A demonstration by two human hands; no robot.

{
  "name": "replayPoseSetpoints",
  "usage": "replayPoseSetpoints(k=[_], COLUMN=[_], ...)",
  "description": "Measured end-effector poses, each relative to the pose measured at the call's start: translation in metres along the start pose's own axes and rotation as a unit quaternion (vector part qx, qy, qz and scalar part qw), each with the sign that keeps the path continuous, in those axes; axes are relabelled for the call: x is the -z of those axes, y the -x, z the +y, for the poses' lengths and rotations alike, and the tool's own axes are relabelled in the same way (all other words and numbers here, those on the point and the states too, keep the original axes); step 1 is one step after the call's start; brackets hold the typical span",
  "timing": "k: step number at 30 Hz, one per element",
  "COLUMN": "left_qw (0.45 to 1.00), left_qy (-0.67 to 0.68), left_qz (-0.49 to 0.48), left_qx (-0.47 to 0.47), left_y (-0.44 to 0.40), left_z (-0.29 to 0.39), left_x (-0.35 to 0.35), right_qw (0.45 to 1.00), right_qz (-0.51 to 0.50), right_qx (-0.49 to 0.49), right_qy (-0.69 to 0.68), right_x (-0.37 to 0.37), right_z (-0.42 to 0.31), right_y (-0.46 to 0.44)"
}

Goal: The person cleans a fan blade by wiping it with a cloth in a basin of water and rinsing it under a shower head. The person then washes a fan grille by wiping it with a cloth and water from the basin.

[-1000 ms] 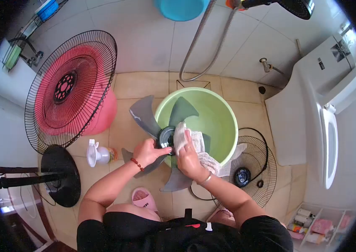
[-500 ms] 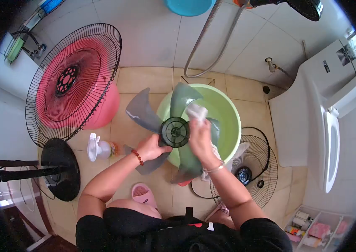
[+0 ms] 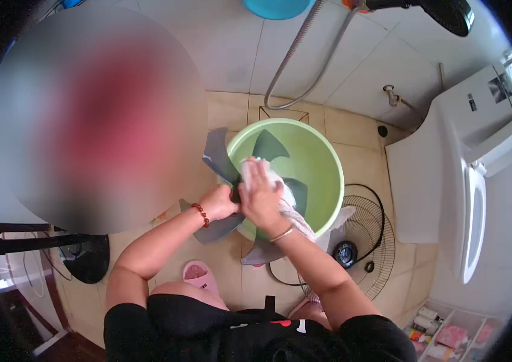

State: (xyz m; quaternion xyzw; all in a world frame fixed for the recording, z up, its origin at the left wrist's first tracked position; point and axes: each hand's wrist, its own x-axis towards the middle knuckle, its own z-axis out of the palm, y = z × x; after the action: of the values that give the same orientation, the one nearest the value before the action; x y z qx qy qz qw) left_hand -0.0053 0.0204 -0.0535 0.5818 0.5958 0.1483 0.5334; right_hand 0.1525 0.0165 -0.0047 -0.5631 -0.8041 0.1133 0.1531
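A grey translucent fan blade wheel (image 3: 218,158) is held over a light green basin (image 3: 335,158), part of it inside the rim. My left hand (image 3: 219,203) grips the wheel beside its hub, thumb toward the middle. With its fingers laid over a white cloth (image 3: 289,199), my right hand (image 3: 260,200) presses it against the hub area. The cloth trails down below the wrist, and the hub is mostly hidden by the hand and cloth.
A black wire fan guard (image 3: 373,253) lies on the floor to the right, near a white washing machine (image 3: 416,181). A shower hose (image 3: 275,84) hangs at the back wall. A black round base (image 3: 90,259) stands at left. A large blurred patch covers the upper left.
My right hand and the cloth have moved down and left, from an upper blade onto the hub. The wheel's visible blades have shifted a little. The upper left has become blurred.
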Motion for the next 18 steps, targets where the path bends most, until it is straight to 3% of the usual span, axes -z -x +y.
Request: replayPoseSetpoints(k=[3,6,7,8,9,10,13,14,15,17,18], left_qw=[0.998,0.985,0.983,0.982,0.980,0.976,0.964,0.956,0.963,0.974,0.942], left_qy=[0.055,0.159,0.162,0.166,0.166,0.202,0.262,0.294,0.270,0.220,0.325], left_qz=[-0.005,-0.062,-0.076,-0.087,-0.098,-0.071,-0.040,-0.009,0.008,0.048,0.056], left_qx=[0.009,0.030,0.034,0.038,0.046,-0.041,0.037,0.001,0.000,-0.008,-0.064], left_y=[0.007,0.011,0.014,0.019,0.026,0.032,0.034,0.024,0.020,0.015,0.013], left_z=[0.007,0.010,0.020,0.031,0.039,0.043,0.048,0.036,0.035,0.032,0.019], left_x=[0.007,0.007,0.011,0.017,0.023,0.024,0.028,0.016,0.012,0.011,0.011], right_qw=[0.994,0.974,0.978,0.973,0.927,0.874,0.924,0.987,0.997,0.986,0.987], right_qz=[-0.044,-0.084,-0.007,-0.006,-0.079,0.092,0.106,0.055,0.005,0.040,0.047], right_qx=[0.098,0.174,0.111,-0.056,-0.271,-0.283,-0.219,-0.085,0.058,0.049,0.079], right_qy=[0.011,-0.114,-0.177,-0.222,-0.247,-0.385,-0.293,-0.125,0.054,0.152,0.135], right_x=[0.028,0.032,0.033,0.029,0.051,0.056,0.065,0.051,0.035,0.006,0.007], right_z=[-0.010,0.050,0.066,0.084,0.093,0.096,0.066,0.051,0.035,-0.001,0.000], right_y=[0.024,0.064,0.066,0.066,0.050,0.043,0.034,0.040,0.039,0.062,0.071])
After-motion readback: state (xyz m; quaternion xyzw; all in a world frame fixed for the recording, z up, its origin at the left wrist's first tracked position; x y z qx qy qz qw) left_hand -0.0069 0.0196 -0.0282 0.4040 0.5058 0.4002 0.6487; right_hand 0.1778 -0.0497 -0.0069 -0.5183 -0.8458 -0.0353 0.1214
